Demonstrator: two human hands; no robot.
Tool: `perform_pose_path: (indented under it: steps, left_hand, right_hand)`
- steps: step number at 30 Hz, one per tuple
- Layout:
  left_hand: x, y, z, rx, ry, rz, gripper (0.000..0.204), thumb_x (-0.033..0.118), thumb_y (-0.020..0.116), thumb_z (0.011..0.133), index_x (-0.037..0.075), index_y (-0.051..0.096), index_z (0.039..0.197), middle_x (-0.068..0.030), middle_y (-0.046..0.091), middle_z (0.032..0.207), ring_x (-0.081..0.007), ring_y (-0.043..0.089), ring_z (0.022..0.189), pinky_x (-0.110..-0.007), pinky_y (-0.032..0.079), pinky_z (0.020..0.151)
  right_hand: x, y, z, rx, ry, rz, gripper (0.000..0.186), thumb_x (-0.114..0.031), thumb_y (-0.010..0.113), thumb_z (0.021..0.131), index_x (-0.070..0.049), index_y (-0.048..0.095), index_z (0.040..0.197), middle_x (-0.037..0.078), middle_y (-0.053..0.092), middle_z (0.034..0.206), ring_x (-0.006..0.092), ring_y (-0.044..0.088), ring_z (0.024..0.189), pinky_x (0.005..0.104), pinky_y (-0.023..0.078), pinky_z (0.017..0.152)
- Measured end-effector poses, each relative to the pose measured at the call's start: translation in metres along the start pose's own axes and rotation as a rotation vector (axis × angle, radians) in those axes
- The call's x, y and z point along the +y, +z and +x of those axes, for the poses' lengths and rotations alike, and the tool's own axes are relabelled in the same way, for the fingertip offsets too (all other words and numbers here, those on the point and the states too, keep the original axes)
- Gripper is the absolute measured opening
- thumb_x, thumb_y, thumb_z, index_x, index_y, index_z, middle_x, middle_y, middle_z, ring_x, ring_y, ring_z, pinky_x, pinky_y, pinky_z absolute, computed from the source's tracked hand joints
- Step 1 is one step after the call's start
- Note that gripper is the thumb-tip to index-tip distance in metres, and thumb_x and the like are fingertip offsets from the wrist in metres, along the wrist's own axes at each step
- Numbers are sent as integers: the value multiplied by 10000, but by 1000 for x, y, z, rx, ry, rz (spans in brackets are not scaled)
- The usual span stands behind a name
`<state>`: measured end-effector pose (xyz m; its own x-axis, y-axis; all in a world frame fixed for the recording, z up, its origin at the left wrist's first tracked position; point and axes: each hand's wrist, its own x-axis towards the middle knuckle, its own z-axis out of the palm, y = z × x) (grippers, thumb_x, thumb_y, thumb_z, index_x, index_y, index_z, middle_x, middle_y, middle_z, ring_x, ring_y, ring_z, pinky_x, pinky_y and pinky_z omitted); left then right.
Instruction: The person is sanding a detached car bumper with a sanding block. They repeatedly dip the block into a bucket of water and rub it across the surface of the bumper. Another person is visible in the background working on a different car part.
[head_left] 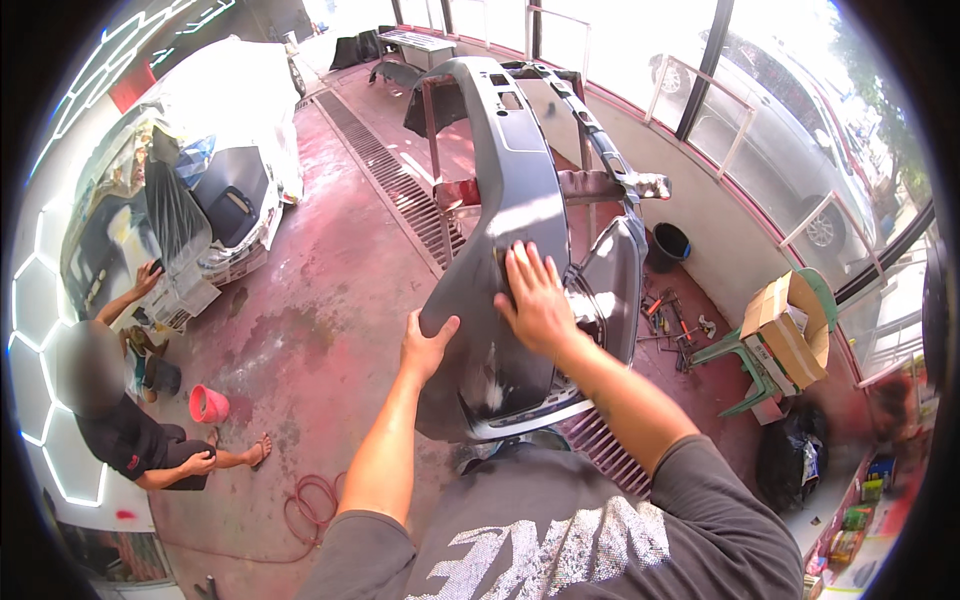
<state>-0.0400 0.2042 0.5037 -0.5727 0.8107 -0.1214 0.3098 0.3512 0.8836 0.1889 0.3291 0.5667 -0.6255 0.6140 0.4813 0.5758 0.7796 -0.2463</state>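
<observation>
A dark grey car bumper (512, 215) stands on a stand in front of me, with light scuffed patches and glossy reflections on its surface. My left hand (428, 345) grips its left edge, thumb on the outer face and some fingers hidden from view. On the upper face of the near section, my right hand (537, 305) lies flat with its fingers stretched out. Whether anything thin is under that palm cannot be seen. The bumper's lamp opening (585, 300) is just right of my right hand.
At left, a person sits near a partly covered car (225, 130) and a red bucket (208, 404). A red hose (312, 500) coils on the floor beside a drain grate (385, 175). To the right are a black bucket (668, 246), scattered tools (680, 320) and a cardboard box (785, 330) on a green chair (740, 365).
</observation>
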Motion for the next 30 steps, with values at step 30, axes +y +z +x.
perform_pose_path:
  steps: [30]
  left_hand:
    - [-28,10,-8,-62,118,-59,949,642,784,938,-18,421,1515,-218,625,1405,-321,596,1307,-438,460,1131]
  right_hand:
    - [-36,-31,-241,261,861,1088,506,-184,408,1099,13,574,1535,189,652,1468,252,614,1362,362,444,1167]
